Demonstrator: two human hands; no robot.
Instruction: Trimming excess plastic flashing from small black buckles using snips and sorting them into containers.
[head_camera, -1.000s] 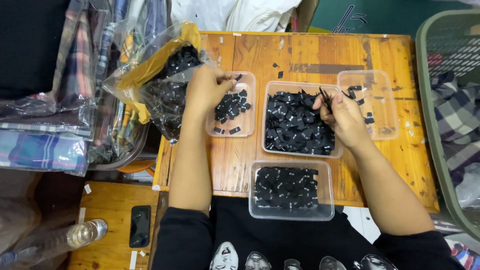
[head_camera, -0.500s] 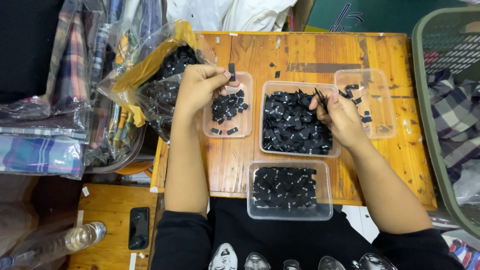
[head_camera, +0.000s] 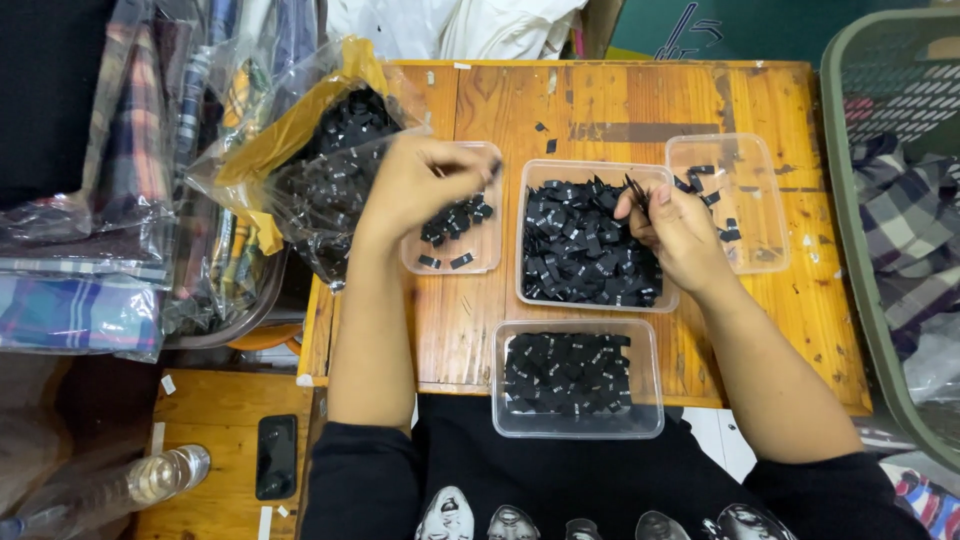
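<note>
My left hand (head_camera: 420, 185) hovers over the left clear tray (head_camera: 478, 255), fingers pinched on a small black label (head_camera: 491, 168). A few more black labels lie in that tray. My right hand (head_camera: 685, 235) rests on the right rim of the middle tray (head_camera: 528, 290), which is heaped with black labels (head_camera: 580, 250). It grips a thin black pointed tool (head_camera: 634, 188). The front tray (head_camera: 575, 375) holds neatly laid labels. The right tray (head_camera: 750, 250) holds only a few pieces.
A crumpled plastic bag of black labels (head_camera: 330, 170) lies at the wooden table's (head_camera: 460, 330) left edge. Bagged plaid fabric (head_camera: 90, 250) is stacked at left. A green basket (head_camera: 850, 200) stands at right. A phone (head_camera: 276, 455) and bottle (head_camera: 150, 478) lie below left.
My left hand lifted a label out of the left tray and now holds it over the tray's far right corner. My right hand stayed at the middle tray.
</note>
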